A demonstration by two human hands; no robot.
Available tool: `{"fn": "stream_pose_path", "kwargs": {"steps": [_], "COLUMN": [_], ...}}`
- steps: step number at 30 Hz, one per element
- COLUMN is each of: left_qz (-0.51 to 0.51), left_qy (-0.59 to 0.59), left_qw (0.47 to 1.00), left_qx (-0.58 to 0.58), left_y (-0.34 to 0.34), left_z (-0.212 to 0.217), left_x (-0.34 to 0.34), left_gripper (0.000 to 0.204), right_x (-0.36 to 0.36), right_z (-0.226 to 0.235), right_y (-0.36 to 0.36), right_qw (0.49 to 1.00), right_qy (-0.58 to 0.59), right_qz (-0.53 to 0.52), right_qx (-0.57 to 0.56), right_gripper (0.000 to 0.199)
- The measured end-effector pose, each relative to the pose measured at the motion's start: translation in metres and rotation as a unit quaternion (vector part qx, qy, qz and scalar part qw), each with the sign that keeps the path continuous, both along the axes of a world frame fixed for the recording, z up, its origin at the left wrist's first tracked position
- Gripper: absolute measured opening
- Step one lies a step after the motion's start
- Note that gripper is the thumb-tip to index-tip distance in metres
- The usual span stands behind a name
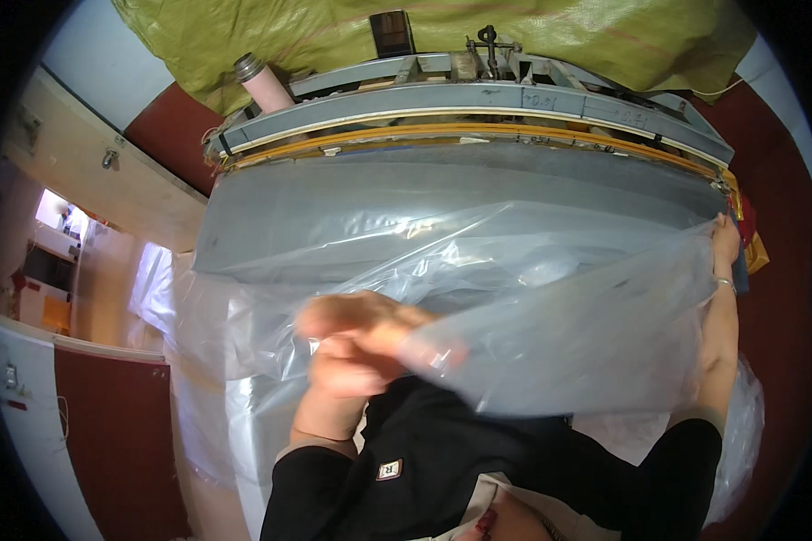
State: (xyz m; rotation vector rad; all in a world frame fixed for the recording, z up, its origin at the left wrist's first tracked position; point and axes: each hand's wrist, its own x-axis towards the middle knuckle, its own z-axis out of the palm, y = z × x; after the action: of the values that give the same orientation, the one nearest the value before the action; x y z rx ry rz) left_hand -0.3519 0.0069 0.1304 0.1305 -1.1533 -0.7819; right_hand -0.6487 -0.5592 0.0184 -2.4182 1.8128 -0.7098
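A large sheet of clear plastic film [586, 334] stretches in front of me, its raised part running between my two hands. At the far right, my right hand [724, 245] is closed on the film's edge, near the end of the machine. My left hand [356, 338] is in front of my body at the film's left edge. Motion smears it, and some fingers show through the film, so its grip is unclear. More film lies in wrinkled layers over the grey surface [334, 198] and hangs toward me.
A long grey metal frame [532, 95] with an orange strip crosses the back. A pink flask [266, 86] stands at its left end, and a dark phone-like device [392, 34] lies on the yellow-green woven sheet [568, 36]. A cream wall with an opening [117, 135] is on the left.
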Motion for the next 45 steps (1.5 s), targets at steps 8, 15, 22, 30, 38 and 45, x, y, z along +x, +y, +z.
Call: {"fn": "stream_pose_path", "kwargs": {"steps": [8,15,22,30,38,45], "left_qz": [0.104,0.589,0.536,0.693,0.824,0.604], "left_qy": [-0.399,0.091,-0.155,0.302,-0.532,-0.544], "left_qw": [0.741,0.770,0.556,0.553,-0.023,0.237], "left_qx": [0.530,0.226,0.617,0.350,0.194,0.532], "left_y": [0.003,0.073,0.077,0.179,0.166,0.143], "left_z": [-0.066,0.036,-0.109,-0.004,0.118,-0.066], "left_x": [-0.015,0.067,-0.006,0.173,0.241,0.203], "left_gripper": [0.021,0.020,0.033,0.037,0.013,0.035], "right_x": [0.013,-0.002,0.009,-0.010,-0.016,-0.056], "right_z": [-0.003,-0.008,-0.010,-0.010,-0.019,-0.024], "right_y": [0.021,0.018,0.017,0.006,-0.005,-0.016], "right_qw": [0.998,0.998,0.998,0.999,0.999,0.997], "right_qy": [0.009,0.022,0.014,0.004,-0.016,0.000], "right_qz": [-0.051,-0.034,-0.023,-0.044,-0.029,-0.069], "right_qx": [-0.047,-0.050,-0.050,-0.023,-0.031,-0.032], "right_gripper": [0.037,0.038,0.039,0.039,0.042,0.045]}}
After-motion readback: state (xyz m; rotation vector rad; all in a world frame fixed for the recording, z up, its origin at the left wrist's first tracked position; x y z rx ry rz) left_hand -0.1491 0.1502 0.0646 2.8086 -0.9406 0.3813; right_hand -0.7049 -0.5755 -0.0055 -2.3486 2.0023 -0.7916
